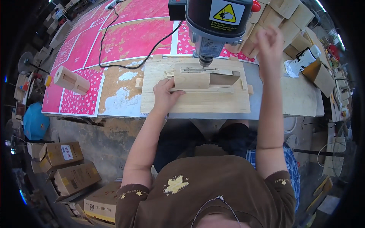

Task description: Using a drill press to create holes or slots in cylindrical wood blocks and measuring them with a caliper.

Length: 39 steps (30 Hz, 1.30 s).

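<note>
A pale wooden box-like piece with a rounded front (192,80) lies on a flat wooden board (213,104), below the drill press (216,28). My left hand (165,92) grips its left end, fingers behind and thumb along the front edge. Just above the piece's slotted top is the drill chuck (206,60). My right hand (270,47) is raised to the right of the drill press, apart from the wooden piece. Its fingers are blurred, and I cannot make out anything in them.
Stacked wooden pieces (283,17) stand behind my right hand. A white bottle (307,56) is farther right. A slotted wooden cylinder (72,79) lies at the left on the pink sheet (133,38), which a black cable (100,53) crosses. Cardboard boxes (76,178) are on the floor.
</note>
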Available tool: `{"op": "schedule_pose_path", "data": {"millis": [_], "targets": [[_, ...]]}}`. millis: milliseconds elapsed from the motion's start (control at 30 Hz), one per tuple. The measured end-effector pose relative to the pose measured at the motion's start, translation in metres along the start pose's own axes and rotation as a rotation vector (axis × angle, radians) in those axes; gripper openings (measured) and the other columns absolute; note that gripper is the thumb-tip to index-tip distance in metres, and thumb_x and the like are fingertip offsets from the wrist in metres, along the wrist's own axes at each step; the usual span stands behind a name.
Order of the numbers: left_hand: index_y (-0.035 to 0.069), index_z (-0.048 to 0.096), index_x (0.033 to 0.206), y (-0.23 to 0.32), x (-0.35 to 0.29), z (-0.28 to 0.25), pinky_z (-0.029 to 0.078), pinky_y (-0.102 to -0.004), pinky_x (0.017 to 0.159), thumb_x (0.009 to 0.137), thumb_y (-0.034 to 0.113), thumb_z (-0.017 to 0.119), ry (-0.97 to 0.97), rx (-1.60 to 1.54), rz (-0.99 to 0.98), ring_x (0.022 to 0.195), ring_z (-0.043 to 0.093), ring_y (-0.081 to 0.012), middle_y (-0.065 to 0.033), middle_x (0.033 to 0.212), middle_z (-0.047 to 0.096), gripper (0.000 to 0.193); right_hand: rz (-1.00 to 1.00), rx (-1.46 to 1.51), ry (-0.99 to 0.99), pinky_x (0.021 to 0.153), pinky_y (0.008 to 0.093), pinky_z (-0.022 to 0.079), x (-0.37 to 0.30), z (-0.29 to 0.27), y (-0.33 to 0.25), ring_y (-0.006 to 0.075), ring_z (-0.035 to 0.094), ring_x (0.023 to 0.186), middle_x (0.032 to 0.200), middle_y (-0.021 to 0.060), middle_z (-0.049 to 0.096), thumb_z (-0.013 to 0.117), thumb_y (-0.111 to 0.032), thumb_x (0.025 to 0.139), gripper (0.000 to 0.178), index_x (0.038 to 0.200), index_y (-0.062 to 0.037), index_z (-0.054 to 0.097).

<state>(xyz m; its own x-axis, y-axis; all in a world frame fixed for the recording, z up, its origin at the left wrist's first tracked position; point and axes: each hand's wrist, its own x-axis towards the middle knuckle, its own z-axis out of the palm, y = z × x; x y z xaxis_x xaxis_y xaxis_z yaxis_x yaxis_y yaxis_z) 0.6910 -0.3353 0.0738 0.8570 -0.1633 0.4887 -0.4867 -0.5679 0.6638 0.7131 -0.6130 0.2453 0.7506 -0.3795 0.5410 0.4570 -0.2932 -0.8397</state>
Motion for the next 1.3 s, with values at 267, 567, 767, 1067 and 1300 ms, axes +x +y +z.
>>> {"op": "schedule_pose_path", "data": {"millis": [267,567,767,1067,1300], "targets": [[0.010,0.067,0.097,0.002,0.001,-0.001,0.043,-0.0377,0.062,0.052,0.016,0.082,0.013,0.013,0.021,0.068,0.055,-0.0241,-0.0040,0.069,0.057,0.048,-0.349,-0.381,-0.154,0.066,0.0289,0.043,0.049,0.031,-0.054,0.0166,0.053,0.070,0.074,0.0112,0.056,0.050,-0.026,0.094,0.027,0.091,-0.0005,0.059],[0.010,0.068,0.098,0.001,0.000,0.000,0.044,-0.0371,0.062,0.052,0.014,0.081,0.003,0.007,0.012,0.068,0.055,-0.0234,-0.0037,0.069,0.057,0.048,-0.483,-0.598,-0.153,0.054,0.0361,0.039,-0.069,-0.004,-0.049,0.0264,0.053,0.055,0.067,0.0088,0.057,0.060,-0.013,0.085,0.008,0.086,-0.0059,0.063],[0.010,0.068,0.097,0.000,0.000,0.000,0.043,-0.0370,0.064,0.053,0.014,0.081,-0.003,0.015,0.009,0.069,0.054,-0.0233,-0.0035,0.069,0.057,0.047,-0.477,-0.631,-0.177,0.069,0.0341,0.041,-0.102,0.008,0.009,0.0209,0.057,0.070,0.078,0.0047,0.060,0.060,-0.010,0.084,0.014,0.097,-0.0070,0.064],[0.012,0.067,0.097,0.007,-0.001,-0.005,0.040,-0.0373,0.077,0.062,0.013,0.077,-0.094,0.056,-0.115,0.081,0.055,-0.0235,-0.0039,0.081,0.060,0.036,-0.759,-0.597,-0.071,0.059,0.0359,0.041,-0.071,-0.004,-0.020,0.0255,0.055,0.062,0.072,0.0066,0.057,0.062,-0.010,0.081,0.006,0.087,-0.0078,0.063],[0.016,0.068,0.098,0.031,0.001,0.024,0.027,-0.0383,0.088,0.064,0.024,0.077,-0.073,0.145,-0.128,0.087,0.053,-0.0190,0.0008,0.079,0.057,0.036,-0.418,-0.613,-0.076,0.064,0.0381,0.043,0.057,0.035,-0.057,0.0333,0.056,0.068,0.070,0.0194,0.056,0.049,-0.025,0.089,0.031,0.075,0.0007,0.057]]}}
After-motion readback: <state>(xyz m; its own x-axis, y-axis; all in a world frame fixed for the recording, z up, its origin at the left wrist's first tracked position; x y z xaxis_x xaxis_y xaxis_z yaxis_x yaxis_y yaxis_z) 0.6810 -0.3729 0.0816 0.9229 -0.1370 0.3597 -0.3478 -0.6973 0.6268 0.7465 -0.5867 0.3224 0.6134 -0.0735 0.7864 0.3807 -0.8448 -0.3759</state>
